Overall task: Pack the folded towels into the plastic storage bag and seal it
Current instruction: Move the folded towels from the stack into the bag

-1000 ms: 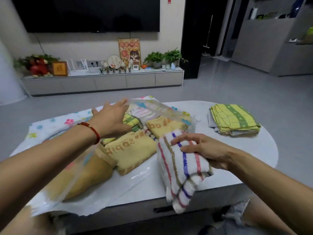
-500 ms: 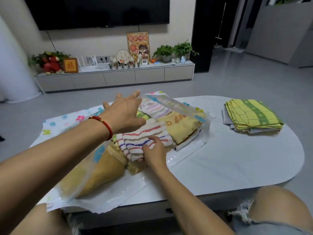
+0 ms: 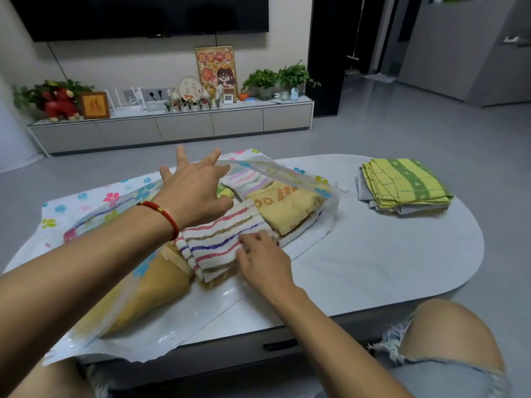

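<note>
I see the left hand [image 3: 195,191], fingers spread and released, lifting the top flap of the plastic storage bag [image 3: 275,172]; whether it pinches the film, can't tell. Right hand [image 3: 263,259] lies flat on the striped towel [image 3: 221,239], fingers extended, pressing, grasping nothing. That towel sits in the bag mouth on the table [image 3: 388,268], centre. Yellow towel [image 3: 284,208] at 1 o'clock of it, lettering partly hidden. Orange towel [image 3: 152,294] at 7 o'clock, blurred under film. Spare towel stack [image 3: 402,183] at 2 o'clock, well apart. Bag's near edge cut off by my left arm.
</note>
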Motion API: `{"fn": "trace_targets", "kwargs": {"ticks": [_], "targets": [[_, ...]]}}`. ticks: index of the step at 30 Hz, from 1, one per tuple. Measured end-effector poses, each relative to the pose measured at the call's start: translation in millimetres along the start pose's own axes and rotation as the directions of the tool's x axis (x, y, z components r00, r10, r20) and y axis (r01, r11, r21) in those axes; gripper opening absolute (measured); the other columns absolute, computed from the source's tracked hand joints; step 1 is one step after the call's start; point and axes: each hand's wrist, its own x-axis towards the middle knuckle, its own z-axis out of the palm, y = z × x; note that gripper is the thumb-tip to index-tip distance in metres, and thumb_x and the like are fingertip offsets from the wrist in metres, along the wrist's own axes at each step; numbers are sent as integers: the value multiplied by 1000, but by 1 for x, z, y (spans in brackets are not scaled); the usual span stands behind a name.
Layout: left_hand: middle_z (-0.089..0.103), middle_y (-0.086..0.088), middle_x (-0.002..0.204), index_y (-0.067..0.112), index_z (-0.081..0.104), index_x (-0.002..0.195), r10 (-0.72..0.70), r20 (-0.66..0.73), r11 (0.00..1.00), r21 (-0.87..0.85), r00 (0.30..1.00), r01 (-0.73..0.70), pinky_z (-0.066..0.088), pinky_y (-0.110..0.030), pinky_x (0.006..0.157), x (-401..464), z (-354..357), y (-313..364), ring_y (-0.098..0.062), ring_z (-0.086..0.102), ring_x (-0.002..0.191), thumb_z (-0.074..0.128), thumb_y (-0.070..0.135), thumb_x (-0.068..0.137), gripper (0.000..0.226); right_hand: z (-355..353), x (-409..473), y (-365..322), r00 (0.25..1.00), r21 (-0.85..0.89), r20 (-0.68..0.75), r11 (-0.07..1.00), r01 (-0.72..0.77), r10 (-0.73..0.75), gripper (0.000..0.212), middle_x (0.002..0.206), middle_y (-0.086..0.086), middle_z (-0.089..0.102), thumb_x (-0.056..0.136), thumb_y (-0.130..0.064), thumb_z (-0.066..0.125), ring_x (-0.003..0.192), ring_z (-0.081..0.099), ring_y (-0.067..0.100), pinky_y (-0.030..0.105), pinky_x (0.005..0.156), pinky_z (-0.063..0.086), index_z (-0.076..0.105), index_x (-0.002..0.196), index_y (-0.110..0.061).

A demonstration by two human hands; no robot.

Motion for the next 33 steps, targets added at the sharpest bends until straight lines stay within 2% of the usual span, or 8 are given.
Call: {"fn": "trace_targets", "kwargs": {"ticks": [3,6,9,12,18,24,29,33], "targets": [[19,3,162,25,57,132,60,-49,998,30,997,-58,11,-80,105,4,8,16,-53,-6,144,56,44,78,56,-16,0,6,978,7,200,998,57,-58,47,145,2,57,106,-39,42,124,58,30,44,91,52,43,152,-31],[18,5,162,22,65,117,104,-52,994,42,993,-101,10,-81,104,8,17,27,-51,-9,144,56,44,79,45,-60,3,35,982,-3,189,1000,-6,7,43,126,-3,72,99,-43,50,116,63,25,44,92,55,56,141,-36],[16,4,163,27,65,120,137,-75,990,44,988,-134,9,-80,105,15,25,33,-48,-10,145,57,48,81,45,-120,13,94,979,-69,2,976,-204,205,30,100,-1,79,91,-36,56,97,70,27,42,82,59,78,109,-26],[14,3,164,30,60,130,151,-95,988,38,984,-148,9,-79,106,21,31,46,-47,-11,146,56,51,83,52,-176,33,167,889,-99,-249,903,-417,384,25,93,13,77,92,-24,55,92,68,38,43,79,58,77,92,-13],[11,0,164,35,60,129,158,-99,987,56,983,-153,9,-78,108,33,45,65,-42,-14,147,55,49,84,48,-226,86,290,737,-105,-476,801,-589,480,35,137,20,61,95,-13,55,125,55,41,46,104,47,71,126,-14],[10,3,164,38,61,128,153,-60,987,55,986,-150,11,-77,108,47,54,73,-37,-16,148,55,46,81,49,-223,125,352,663,-116,-327,667,-736,674,44,142,25,54,103,-25,47,133,45,46,48,110,34,46,145,-15],[13,3,164,36,62,128,144,-31,988,56,989,-142,12,-77,107,54,59,77,-38,-14,148,57,44,80,49,-234,140,355,750,-315,-310,681,-661,584,47,126,23,61,89,-17,63,122,52,45,48,103,35,52,135,-23],[12,0,164,37,63,126,133,-19,989,72,991,-132,11,-77,108,50,60,78,-38,-15,148,57,44,79,48,-256,142,348,753,-181,-138,731,-658,643,67,134,19,53,83,-18,78,113,57,41,47,95,51,48,138,-40]]}}
